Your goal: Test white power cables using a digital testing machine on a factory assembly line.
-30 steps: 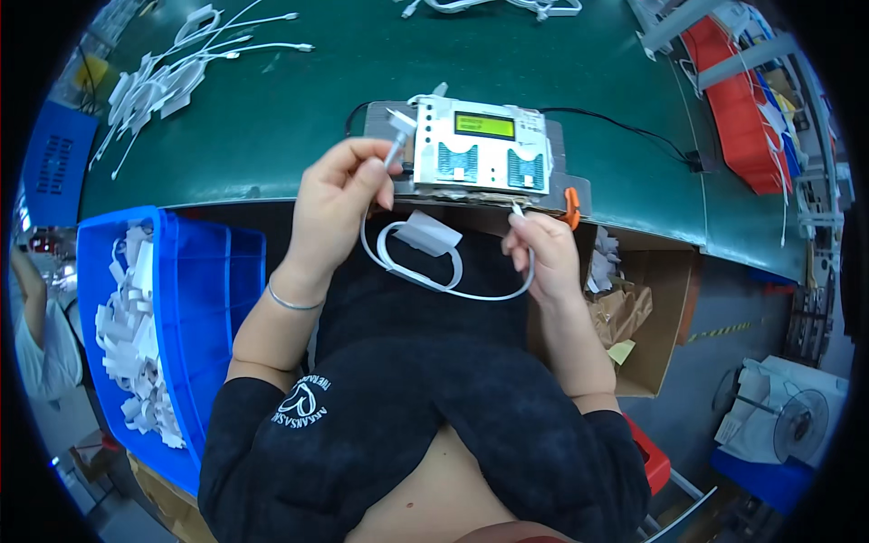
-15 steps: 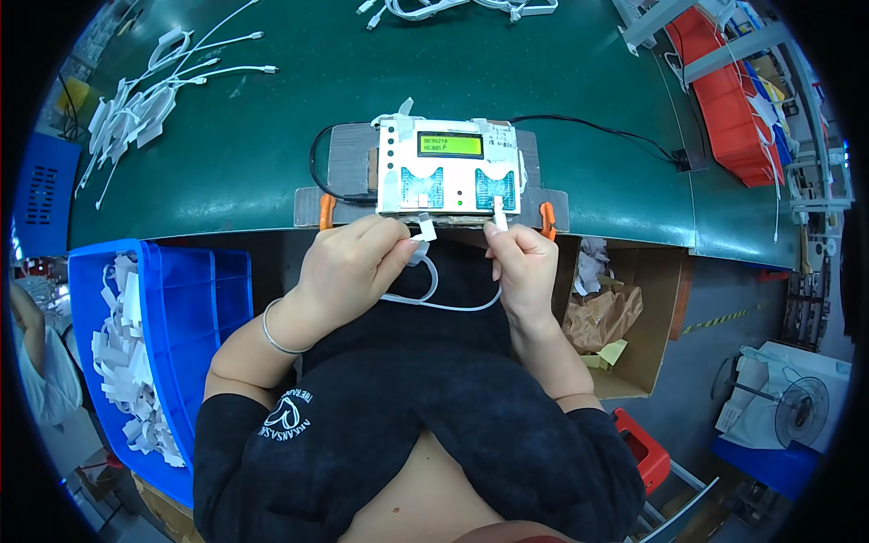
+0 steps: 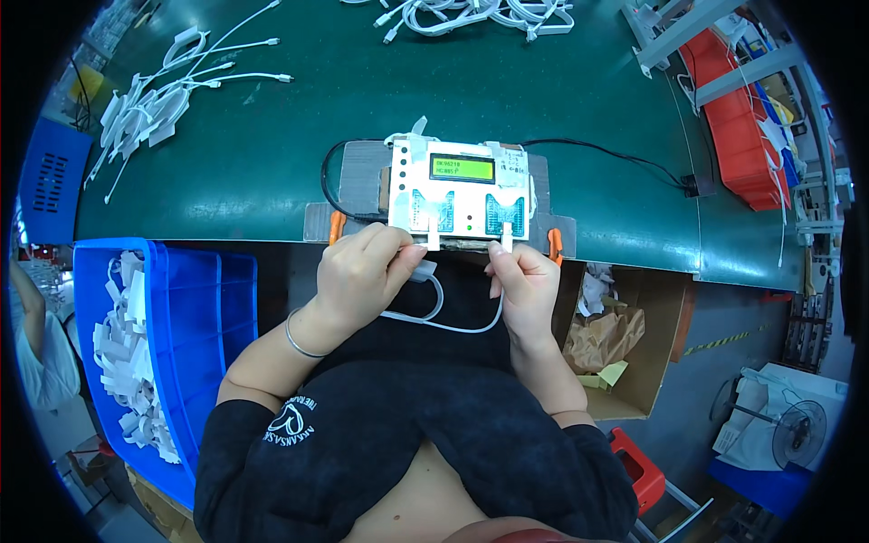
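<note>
A white cable tester [image 3: 415, 172] with a lit yellow-green display and two green circuit boards sits at the table's near edge. My left hand [image 3: 358, 276] pinches one white plug [image 3: 434, 240] of a cable, standing straight at the left board. The other plug [image 3: 507, 237], at the right board, is between the thumb and fingers of my right hand [image 3: 527, 288]. Between my hands the white cable [image 3: 453, 328] hangs in a loop below the table edge, with a white wrap near my left hand. Whether either plug is fully seated I cannot tell.
Bundled white cables [image 3: 149, 113] lie at the left, more [image 3: 489, 14] at the far side. A blue bin [image 3: 204, 303] of white scraps stands left, a cardboard box [image 3: 665, 335] right. Orange clamps [image 3: 555, 244] flank the tester. A red bin [image 3: 738, 127] is far right.
The left plug, tilted below the left board before, now stands upright against it. My right hand keeps its plug at the right board. The whole view has shifted slightly.
</note>
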### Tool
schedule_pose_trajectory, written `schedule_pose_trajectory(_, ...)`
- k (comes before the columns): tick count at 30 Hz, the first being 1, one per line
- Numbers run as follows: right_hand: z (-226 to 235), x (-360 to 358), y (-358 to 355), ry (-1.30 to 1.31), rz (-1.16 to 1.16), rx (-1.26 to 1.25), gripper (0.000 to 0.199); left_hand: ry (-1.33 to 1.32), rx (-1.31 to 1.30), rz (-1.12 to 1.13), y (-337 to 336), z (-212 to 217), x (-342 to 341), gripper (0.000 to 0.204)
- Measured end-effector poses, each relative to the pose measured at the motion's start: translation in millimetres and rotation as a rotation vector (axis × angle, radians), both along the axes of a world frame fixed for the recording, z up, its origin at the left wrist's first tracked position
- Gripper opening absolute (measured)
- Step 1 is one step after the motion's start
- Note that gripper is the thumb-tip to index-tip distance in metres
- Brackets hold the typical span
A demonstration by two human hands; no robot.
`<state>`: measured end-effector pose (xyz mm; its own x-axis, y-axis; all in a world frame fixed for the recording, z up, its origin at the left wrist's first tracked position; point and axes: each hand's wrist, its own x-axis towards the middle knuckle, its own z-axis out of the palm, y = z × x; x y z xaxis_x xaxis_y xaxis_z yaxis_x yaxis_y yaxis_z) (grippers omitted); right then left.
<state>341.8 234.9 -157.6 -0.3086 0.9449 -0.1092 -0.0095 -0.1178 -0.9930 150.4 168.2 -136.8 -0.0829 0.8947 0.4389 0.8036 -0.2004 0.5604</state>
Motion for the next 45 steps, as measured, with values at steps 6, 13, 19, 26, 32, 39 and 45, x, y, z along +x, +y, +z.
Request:
schedule_pose_trajectory(6, -3.0, 3.9, 2.3, 0.030, 0.045, 0.059, 0.026, -0.001, 0.170, 0.043, 3.8, -6.7, 2.9, 0.012)
schedule_pose_trajectory(13, -10.4, 9.2, -6.2, -0.006, 0.075, 0.065, 0.028, 0.254, 0.110, 0.103, -0.4, 20.7, 5.1, 0.012)
schedule_pose_trajectory(19, 7.7, 26.5, -20.9, -0.067, 0.381, 0.813, 0.025, 0.170, -0.139, -0.323, -24.7, 30.4, -19.0, 0.013)
schedule_pose_trajectory(26, 136.2, 76.7, 69.2, 0.794, 0.108, 0.835, 0.028, -1.444, 0.816, -0.762, -47.5, 125.0, -98.2, 0.031)
schedule_pose_trajectory(32, 136.4, 26.1, 119.5, 0.798, 0.021, 0.675, 0.023, -1.423, 0.064, -0.625, 38.9, 76.9, -56.2, 0.094)
schedule_pose_trajectory(39, 89.2, -52.5, 144.2, 0.277, 0.270, 0.253, 0.044, -1.731, -0.060, -0.350, 142.1, 68.3, -79.4, 0.010)
schedule_pose_trajectory(45, 43.4, -73.0, 219.4, 0.435, 0.381, -0.027, 0.036, -1.528, -0.450, -0.322, 184.9, 5.0, -91.9, 0.025)
